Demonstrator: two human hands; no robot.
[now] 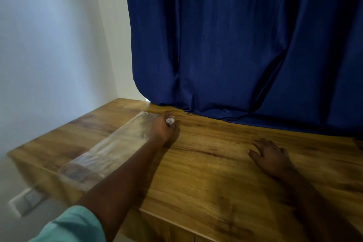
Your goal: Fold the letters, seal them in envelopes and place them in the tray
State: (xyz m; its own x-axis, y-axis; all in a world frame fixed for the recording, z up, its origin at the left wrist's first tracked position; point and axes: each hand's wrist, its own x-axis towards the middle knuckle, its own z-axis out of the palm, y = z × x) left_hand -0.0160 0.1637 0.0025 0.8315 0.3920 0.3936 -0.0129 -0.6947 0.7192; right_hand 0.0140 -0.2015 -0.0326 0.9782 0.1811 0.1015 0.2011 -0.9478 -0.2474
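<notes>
A clear plastic tray [110, 149] lies on the left part of the wooden table [216, 173], blurred by motion, with pale paper showing inside it. My left hand [166, 127] reaches across the tray's far right corner, its fingers curled round a small white object [170, 120] that is too small to identify. My right hand [269, 155] rests flat on the bare wood to the right, fingers spread, holding nothing. No loose letter or envelope shows on the table.
A dark blue curtain [245, 45] hangs behind the table and bunches on its back edge. A white wall stands at the left. A pale switch plate [25, 201] sits low on the left, beyond the table's edge.
</notes>
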